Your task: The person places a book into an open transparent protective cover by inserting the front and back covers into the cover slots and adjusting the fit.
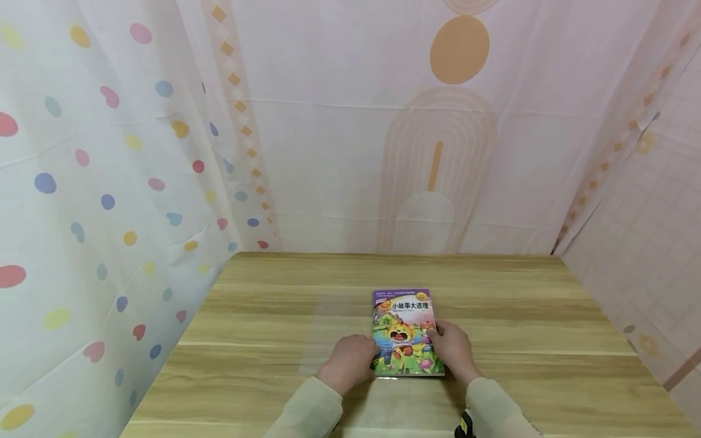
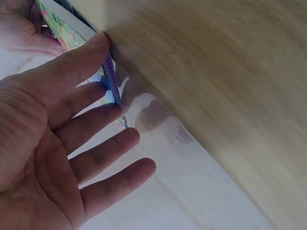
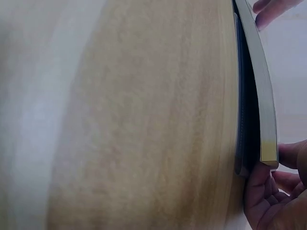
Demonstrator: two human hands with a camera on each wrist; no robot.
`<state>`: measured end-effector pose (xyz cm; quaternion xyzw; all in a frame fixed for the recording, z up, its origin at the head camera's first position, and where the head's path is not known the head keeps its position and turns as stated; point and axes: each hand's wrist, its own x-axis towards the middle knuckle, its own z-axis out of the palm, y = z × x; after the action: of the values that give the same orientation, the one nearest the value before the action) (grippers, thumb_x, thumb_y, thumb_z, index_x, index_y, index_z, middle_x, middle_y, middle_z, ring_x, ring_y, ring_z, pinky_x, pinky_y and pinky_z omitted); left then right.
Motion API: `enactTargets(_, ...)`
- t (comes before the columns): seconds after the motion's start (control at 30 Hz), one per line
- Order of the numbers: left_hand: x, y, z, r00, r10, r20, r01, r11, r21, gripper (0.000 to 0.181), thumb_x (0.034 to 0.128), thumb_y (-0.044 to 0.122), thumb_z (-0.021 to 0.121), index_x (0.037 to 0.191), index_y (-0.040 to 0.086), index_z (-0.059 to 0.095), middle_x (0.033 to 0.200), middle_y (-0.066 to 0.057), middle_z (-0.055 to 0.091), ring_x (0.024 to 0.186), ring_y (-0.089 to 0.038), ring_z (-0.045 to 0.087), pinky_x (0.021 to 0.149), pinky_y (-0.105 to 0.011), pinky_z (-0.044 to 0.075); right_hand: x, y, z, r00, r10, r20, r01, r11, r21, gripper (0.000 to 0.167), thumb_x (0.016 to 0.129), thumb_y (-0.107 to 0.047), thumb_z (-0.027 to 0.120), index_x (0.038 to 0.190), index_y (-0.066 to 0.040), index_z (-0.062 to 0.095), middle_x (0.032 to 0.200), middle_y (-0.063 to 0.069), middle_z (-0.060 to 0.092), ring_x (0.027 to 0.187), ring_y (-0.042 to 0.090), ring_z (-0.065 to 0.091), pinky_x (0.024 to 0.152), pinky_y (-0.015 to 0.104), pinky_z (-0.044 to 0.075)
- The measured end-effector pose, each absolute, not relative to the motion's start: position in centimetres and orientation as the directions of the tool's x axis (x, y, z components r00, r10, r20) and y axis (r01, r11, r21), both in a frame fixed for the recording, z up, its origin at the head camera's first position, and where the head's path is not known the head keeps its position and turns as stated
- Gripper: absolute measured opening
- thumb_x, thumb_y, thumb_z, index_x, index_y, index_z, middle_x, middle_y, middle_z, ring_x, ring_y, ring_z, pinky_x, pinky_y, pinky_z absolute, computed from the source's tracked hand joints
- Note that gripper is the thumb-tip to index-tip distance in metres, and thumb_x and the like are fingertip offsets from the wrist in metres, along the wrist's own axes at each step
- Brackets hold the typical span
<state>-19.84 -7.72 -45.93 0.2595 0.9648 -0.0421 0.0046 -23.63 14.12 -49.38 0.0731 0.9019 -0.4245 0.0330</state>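
A children's storybook (image 1: 404, 340) with a purple band and a cartoon lion lies cover up on the table. At its right edge my right hand (image 1: 454, 350) grips it, thumb on the cover and curled fingers below. My left hand (image 1: 353, 359) touches the left edge near the lower corner. In the left wrist view, the fingers of this left hand (image 2: 72, 124) are fairly straight, with the thumb and fingertips against the spine (image 2: 111, 79). A clear plastic sheet (image 1: 322, 328) extends left from under the book. In the right wrist view, the book's page edge (image 3: 266, 110) bends slightly upward.
A wood-grain table (image 1: 246, 340) holds the book. Behind it hangs a pale curtain (image 1: 328, 152) with arch patterns. A dotted curtain (image 1: 109, 243) hangs on the left, and a checked one (image 1: 652, 243) on the right.
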Motion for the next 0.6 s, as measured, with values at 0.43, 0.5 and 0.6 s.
enactTargets(0.43, -20.0, -7.5, -46.2, -0.87, 0.492, -0.03, 0.493, 0.867, -0.067, 0.028, 0.0728, 0.032, 0.089, 0.088, 0.014, 0.074, 0.076, 0.001, 0.066, 0.069, -0.014, 0.059, 0.062, -0.031, 0.049, -23.2, 13.3, -48.5, -1.0, -0.019, -0.023, -0.003, 0.819, -0.574, 0.038, 0.099, -0.012, 0.053, 0.123, 0.017, 0.056, 0.104, 0.027, 0.066, 0.09, 0.034, 0.063, 0.085, 0.052, 0.052)
enactTargets(0.5, -20.0, -7.6, -46.2, -0.869, 0.494, -0.027, 0.495, 0.866, -0.067, 0.028, 0.0728, 0.032, 0.089, 0.087, 0.014, 0.074, 0.075, 0.001, 0.065, 0.068, -0.014, 0.058, 0.061, -0.031, 0.049, -23.1, 13.1, -48.4, -0.999, -0.031, -0.006, -0.024, 0.85, -0.527, 0.038, 0.099, -0.013, 0.054, 0.12, 0.019, 0.055, 0.095, 0.024, 0.065, 0.081, 0.03, 0.061, 0.078, 0.05, 0.053)
enactTargets(0.6, -19.9, -7.6, -46.2, -0.868, 0.497, -0.016, 0.497, 0.866, -0.063, 0.027, 0.0725, 0.031, 0.089, 0.085, 0.014, 0.073, 0.074, 0.001, 0.065, 0.067, -0.014, 0.058, 0.06, -0.031, 0.049, -22.9, 12.8, -48.4, -0.999, -0.035, 0.03, -0.045, 0.876, -0.481, 0.041, 0.098, -0.014, 0.057, 0.119, 0.02, 0.054, 0.09, 0.024, 0.064, 0.08, 0.031, 0.062, 0.074, 0.05, 0.054)
